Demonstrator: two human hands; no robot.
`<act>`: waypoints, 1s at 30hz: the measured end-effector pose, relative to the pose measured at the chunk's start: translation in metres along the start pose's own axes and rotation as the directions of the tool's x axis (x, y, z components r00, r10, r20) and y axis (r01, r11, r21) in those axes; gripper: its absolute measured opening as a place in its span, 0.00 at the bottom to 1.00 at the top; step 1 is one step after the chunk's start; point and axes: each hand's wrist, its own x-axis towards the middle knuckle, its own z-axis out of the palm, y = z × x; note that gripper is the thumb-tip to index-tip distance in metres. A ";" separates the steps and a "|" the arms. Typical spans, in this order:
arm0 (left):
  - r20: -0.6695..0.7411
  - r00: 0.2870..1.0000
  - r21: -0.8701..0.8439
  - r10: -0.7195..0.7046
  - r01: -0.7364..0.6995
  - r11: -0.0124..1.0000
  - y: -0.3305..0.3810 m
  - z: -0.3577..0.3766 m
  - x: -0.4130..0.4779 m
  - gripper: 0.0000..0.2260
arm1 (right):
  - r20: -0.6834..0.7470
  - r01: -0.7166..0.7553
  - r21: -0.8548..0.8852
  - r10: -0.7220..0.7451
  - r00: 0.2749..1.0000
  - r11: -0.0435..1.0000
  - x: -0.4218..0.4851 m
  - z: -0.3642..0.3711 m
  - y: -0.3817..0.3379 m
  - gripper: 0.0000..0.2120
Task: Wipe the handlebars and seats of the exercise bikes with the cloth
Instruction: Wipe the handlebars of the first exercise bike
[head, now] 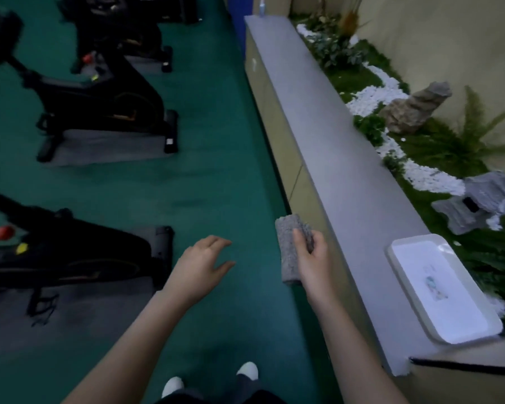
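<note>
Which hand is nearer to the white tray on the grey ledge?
Right. The right hand, holding the grey cloth, is just left of the ledge near the white tray. The left hand is farther left, over the green floor.

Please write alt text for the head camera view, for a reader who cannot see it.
A person's right hand grips a folded grey cloth over a green floor, the left hand open and empty. Black exercise bikes stand to the left; a white tray rests on a grey ledge to the right.
</note>
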 end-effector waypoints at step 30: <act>-0.167 0.757 -0.024 -0.631 0.637 0.770 -0.299 -0.090 -0.365 0.22 | 0.542 0.535 -0.270 -0.333 0.772 0.801 -0.273 0.311 -0.008 0.02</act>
